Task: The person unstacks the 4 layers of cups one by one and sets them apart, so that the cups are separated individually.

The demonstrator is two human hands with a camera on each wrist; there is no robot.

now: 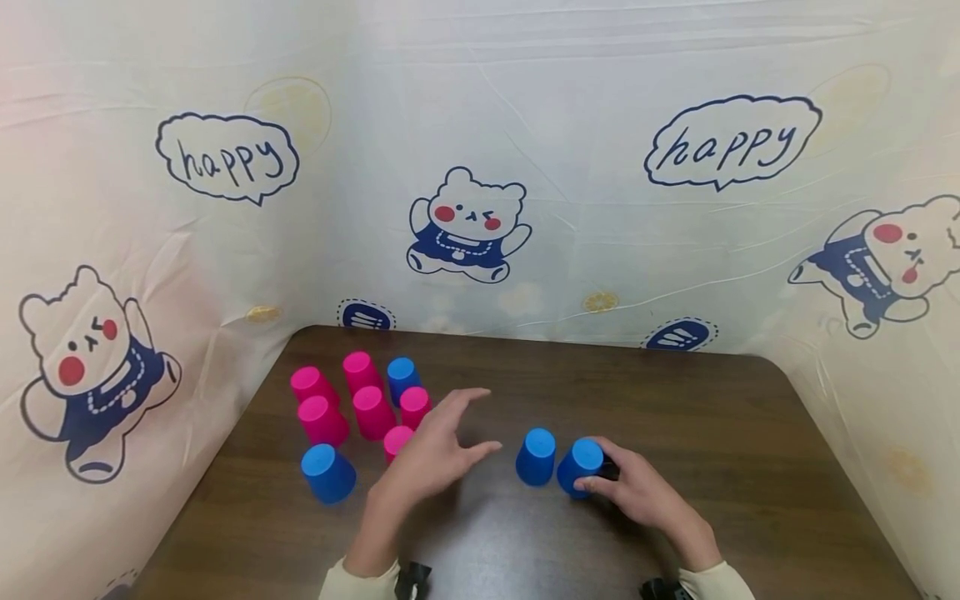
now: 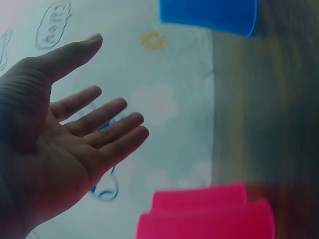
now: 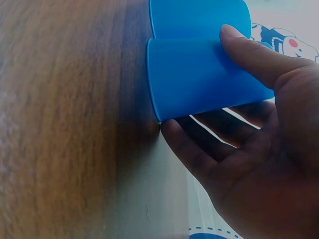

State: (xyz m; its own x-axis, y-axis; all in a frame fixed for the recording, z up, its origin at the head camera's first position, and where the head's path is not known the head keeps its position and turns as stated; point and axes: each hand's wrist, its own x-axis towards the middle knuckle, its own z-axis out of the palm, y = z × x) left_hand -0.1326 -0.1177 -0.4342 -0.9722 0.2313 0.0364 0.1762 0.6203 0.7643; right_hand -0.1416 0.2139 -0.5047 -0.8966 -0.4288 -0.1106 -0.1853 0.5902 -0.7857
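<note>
My right hand (image 1: 641, 487) grips an upside-down blue cup (image 1: 581, 467), thumb on the near side and fingers round the far side. In the right wrist view the rim of this blue cup (image 3: 199, 79) is right at the tabletop. Close to its left stands a second upside-down blue cup (image 1: 536, 458). My left hand (image 1: 435, 450) hovers over the table left of that pair, fingers and thumb spread, nothing between them. The left wrist view shows the left hand (image 2: 75, 124) with its fingers extended. It partly hides a pink cup (image 1: 396, 442) behind it.
Several upside-down pink cups (image 1: 373, 412) cluster on the left of the brown wooden table (image 1: 675, 408). A blue cup (image 1: 403, 379) stands at the cluster's back, another blue cup (image 1: 328, 473) at its front. A printed curtain (image 1: 577, 275) surrounds the table's back and sides.
</note>
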